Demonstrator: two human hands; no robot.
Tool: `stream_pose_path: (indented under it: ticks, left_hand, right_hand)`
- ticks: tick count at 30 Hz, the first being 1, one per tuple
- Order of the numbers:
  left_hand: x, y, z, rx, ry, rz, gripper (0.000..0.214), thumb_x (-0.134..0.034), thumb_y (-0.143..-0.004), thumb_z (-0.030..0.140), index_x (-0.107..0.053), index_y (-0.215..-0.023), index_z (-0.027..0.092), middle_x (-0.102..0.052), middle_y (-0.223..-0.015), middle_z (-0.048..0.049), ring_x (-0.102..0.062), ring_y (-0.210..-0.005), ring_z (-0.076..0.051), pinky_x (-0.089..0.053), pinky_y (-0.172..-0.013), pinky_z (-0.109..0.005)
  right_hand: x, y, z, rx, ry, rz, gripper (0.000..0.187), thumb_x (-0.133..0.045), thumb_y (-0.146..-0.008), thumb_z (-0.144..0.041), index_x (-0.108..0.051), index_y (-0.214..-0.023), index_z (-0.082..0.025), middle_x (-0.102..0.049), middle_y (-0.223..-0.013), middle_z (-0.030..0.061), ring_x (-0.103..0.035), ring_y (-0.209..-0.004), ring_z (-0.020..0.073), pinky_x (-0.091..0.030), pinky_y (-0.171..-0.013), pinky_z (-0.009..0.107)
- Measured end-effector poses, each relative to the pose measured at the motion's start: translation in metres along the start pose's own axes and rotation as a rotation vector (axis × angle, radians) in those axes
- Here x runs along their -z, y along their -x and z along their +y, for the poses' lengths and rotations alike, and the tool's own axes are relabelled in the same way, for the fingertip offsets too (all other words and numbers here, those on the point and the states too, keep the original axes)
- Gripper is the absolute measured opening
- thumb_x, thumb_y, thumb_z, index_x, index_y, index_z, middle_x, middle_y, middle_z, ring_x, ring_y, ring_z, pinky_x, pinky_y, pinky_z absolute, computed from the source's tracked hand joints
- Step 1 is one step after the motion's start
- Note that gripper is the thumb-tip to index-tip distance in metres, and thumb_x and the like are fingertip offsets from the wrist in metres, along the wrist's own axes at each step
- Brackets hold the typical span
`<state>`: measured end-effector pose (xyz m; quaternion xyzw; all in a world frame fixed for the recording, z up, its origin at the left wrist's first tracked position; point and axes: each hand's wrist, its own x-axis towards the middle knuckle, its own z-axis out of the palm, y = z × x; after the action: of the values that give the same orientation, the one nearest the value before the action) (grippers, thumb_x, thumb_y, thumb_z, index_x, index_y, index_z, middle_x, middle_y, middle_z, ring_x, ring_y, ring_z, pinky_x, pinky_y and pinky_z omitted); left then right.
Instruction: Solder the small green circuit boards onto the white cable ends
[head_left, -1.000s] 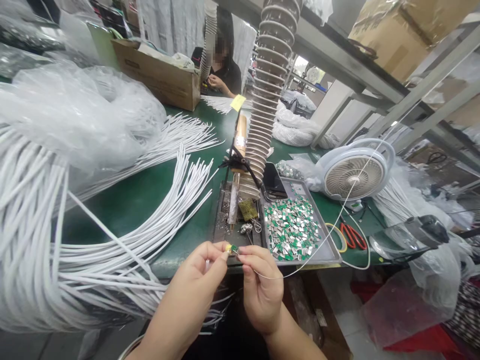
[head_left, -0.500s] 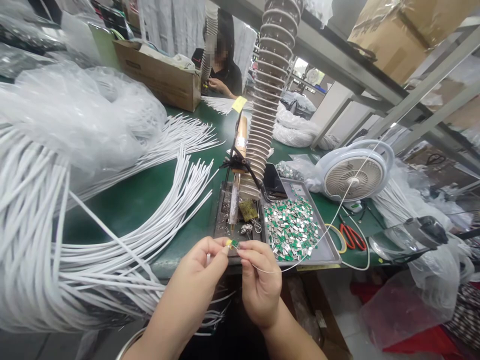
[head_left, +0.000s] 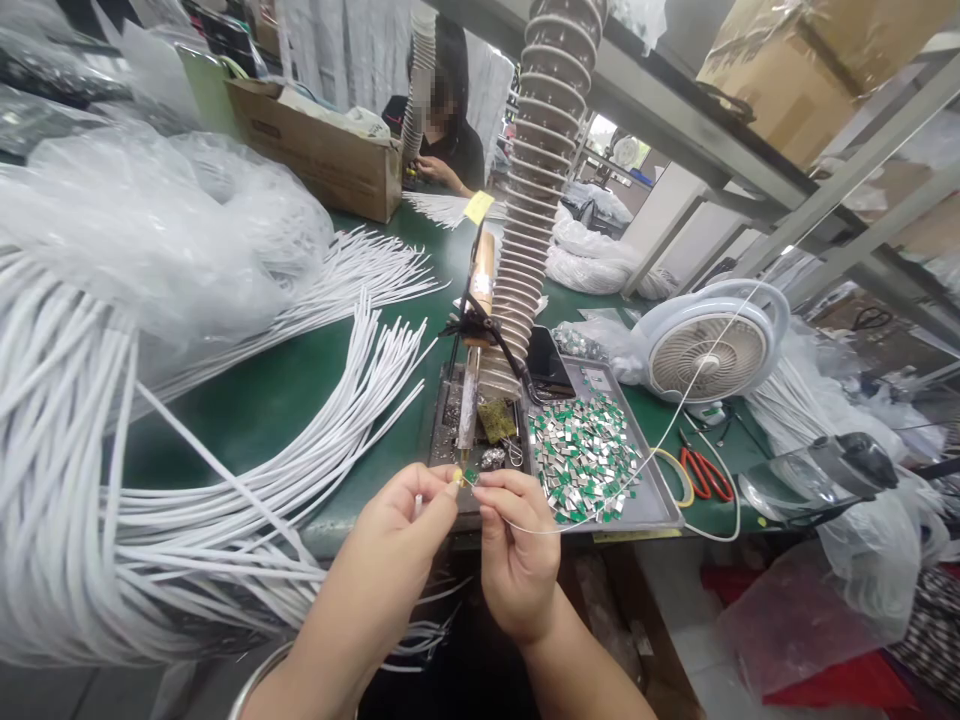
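Left hand (head_left: 401, 535) and right hand (head_left: 517, 560) pinch close together, steadying a tiny green tab (head_left: 469, 477) on thin white wire (head_left: 592, 517).

nothing here can be read — the dark print on the cardboard box (head_left: 264, 101) is too small and blurred, and the yellow paper tag (head_left: 478, 207) and the small label (head_left: 596, 378) on the metal tray (head_left: 660, 490) show no legible writing either.
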<state>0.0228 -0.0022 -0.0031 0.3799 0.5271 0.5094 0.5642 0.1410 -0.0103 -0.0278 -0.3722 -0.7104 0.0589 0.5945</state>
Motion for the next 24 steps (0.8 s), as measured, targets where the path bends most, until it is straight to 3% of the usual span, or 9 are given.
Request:
stream_pose_path:
  ticks: [5,13,24]
  left_hand:
    - [-0.0013,0.0005,0.0056,0.009,-0.004,0.026,0.028,-0.067,-0.063,0.035,-0.044,-0.051,0.024,-0.057,-0.058,0.0013,-0.055,-0.062,-0.018,-0.041,-0.056,-0.026]
    - [-0.0001,-0.0004,0.0042,0.027,-0.001,-0.007,0.027,-0.064,-0.067,0.035,-0.044,-0.052,0.025,-0.034,-0.044,0.0081,-0.05,-0.058,-0.018,-0.036,-0.054,-0.025]
    - [0.0003,0.0018,0.0088,-0.019,-0.035,0.014,0.031,-0.066,-0.066,0.04,-0.044,-0.051,0.026,-0.04,-0.044,0.0061,-0.051,-0.055,-0.018,-0.04,-0.052,-0.026]
  right_hand:
    - [-0.0003,-0.0018,-0.0004,0.014,0.002,0.003,0.027,-0.047,-0.087,-0.003,-0.061,-0.105,-0.018,-0.063,-0.095,0.0079,-0.062,-0.091,0.0152,-0.055,-0.08,0.03]
    - [0.0004,-0.0048,-0.0026,0.028,0.03,0.008,0.027,-0.047,-0.087,-0.005,-0.061,-0.105,-0.019,-0.063,-0.094,0.0076,-0.063,-0.089,0.0166,-0.057,-0.077,0.032]
    - [0.0005,-0.0037,-0.0015,0.011,0.026,-0.002,0.028,-0.048,-0.088,-0.007,-0.06,-0.108,-0.023,-0.063,-0.096,0.0072,-0.064,-0.089,0.0179,-0.057,-0.076,0.035]
